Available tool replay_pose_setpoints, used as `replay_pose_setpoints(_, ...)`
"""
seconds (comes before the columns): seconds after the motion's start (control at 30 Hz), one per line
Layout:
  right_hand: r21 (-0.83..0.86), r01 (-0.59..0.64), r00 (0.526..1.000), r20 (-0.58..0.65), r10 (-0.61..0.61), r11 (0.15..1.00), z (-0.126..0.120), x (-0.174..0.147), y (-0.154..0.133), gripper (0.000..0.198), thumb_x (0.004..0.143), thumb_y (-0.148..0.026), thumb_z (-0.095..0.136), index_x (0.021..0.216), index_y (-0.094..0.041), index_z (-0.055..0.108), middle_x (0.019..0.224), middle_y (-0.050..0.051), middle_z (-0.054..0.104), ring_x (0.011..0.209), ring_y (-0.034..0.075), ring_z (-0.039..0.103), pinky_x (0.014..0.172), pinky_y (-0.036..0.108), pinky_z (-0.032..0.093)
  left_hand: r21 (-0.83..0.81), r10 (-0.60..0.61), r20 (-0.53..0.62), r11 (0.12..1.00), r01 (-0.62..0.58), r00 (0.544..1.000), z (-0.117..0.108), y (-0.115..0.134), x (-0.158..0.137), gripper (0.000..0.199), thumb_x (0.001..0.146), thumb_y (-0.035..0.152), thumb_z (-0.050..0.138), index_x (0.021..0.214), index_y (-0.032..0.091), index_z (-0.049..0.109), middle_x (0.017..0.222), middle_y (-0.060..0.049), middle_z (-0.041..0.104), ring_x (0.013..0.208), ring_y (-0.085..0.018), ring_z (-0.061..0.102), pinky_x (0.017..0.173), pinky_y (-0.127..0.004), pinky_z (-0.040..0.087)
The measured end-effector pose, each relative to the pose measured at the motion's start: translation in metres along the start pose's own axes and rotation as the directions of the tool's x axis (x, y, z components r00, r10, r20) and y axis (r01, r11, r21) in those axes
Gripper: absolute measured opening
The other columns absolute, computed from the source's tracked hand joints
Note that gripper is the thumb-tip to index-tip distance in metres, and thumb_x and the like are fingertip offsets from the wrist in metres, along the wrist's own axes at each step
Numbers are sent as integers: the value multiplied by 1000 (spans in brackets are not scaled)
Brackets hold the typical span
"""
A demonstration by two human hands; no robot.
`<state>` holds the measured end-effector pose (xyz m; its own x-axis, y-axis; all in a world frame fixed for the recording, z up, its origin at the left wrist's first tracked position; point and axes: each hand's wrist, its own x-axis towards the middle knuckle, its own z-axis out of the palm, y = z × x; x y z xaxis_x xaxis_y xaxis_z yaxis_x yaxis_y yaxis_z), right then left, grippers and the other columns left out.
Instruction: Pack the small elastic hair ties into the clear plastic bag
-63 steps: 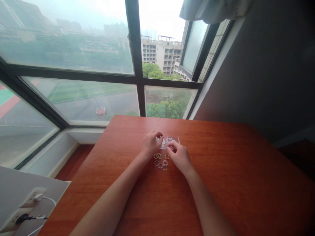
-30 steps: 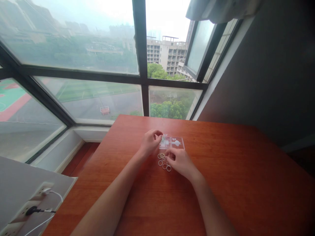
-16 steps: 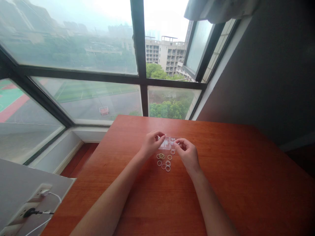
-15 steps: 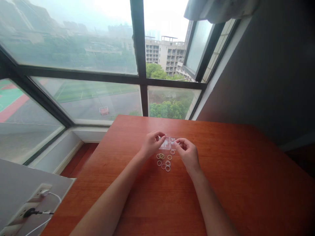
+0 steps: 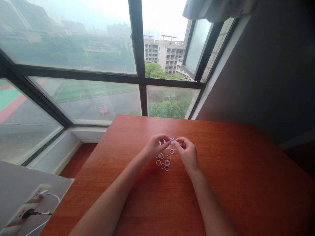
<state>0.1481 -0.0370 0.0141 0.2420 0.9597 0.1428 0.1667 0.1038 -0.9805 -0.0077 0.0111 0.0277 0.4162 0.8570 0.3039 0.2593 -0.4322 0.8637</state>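
Observation:
My left hand (image 5: 157, 145) is bent in a pinch, with its thumb and fingertips close against those of my right hand (image 5: 188, 151). My right hand pinches a small pale ring (image 5: 173, 141), seen only in part. The left fingertips meet at that ring's near side. Behind and beneath the fingers lies a clear plastic box (image 5: 173, 147), largely covered by my hands. Several small white rings (image 5: 167, 165) lie flat on the table just in front, some overlapping. Yellowish rings (image 5: 161, 156) form a small cluster below my left hand.
The reddish-brown wooden table (image 5: 228, 177) reaches to large dark-framed windows (image 5: 142, 98). At lower left, a wall socket strip (image 5: 27, 209) has plugs and cords beside the table edge. A dark wall (image 5: 261, 72) stands on the right.
My left hand has moved right, away from over the box's left part, and its fingertips now meet my right hand's. My right hand stays nearly in place. The rings on the table lie as before.

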Motion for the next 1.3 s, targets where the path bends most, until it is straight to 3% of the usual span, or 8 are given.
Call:
replay_pose_setpoints(0.2,-21,-2,1000,4,2,1000,0,0,0,28,77,-43,61,86,-17,62,59,-2,57,53,12,51,51,22,40,235,-9,-171,971,50,985,-7,-14,0,14,81,26,57,80,15,66,72,-3,64,60,-10,50,57,-22,41)
replay_pose_setpoints(0.47,-30,-19,996,89,22,999,3,-1,-1,25,76,-41,62,82,-17,63,57,-3,55,52,12,50,51,22,40,540,25,-170,839,72,985,-9,-19,-1,10,82,25,57,82,20,65,81,-3,66,71,-15,57,65,-25,42)
replay_pose_setpoints(0.83,-100,-14,994,106,25,995,1,-1,-1,26,76,-43,61,83,-18,64,56,-3,53,51,11,47,51,22,38,566,-2,-182,818,106,983,-11,-22,-1,11,83,28,57,82,21,66,83,-3,67,71,-16,60,62,-25,42)
replay_pose_setpoints(1.0,-229,71,988,149,-37,971,0,-2,-1,22,79,-39,59,83,-18,66,57,-3,54,51,11,47,51,22,37,537,-6,-189,837,108,982,-16,-23,-2,11,82,25,56,82,21,66,81,-3,66,70,-15,59,63,-25,41)
replay_pose_setpoints(1.13,-429,275,924,365,-113,861,0,-8,-6,13,79,-29,58,80,-22,70,56,-4,57,52,11,49,55,22,36,534,5,-195,839,102,981,-20,-21,-2,11,82,24,56,81,20,67,80,-2,66,67,-14,56,61,-24,40)
replay_pose_setpoints(1.3,-501,431,779,626,-30,751,1,-15,-9,13,76,-22,60,78,-27,72,65,-3,66,59,12,57,57,21,35,530,22,-204,843,92,979,-25,-20,-1,11,82,23,56,80,20,67,78,-1,65,65,-13,54,60,-24,38)
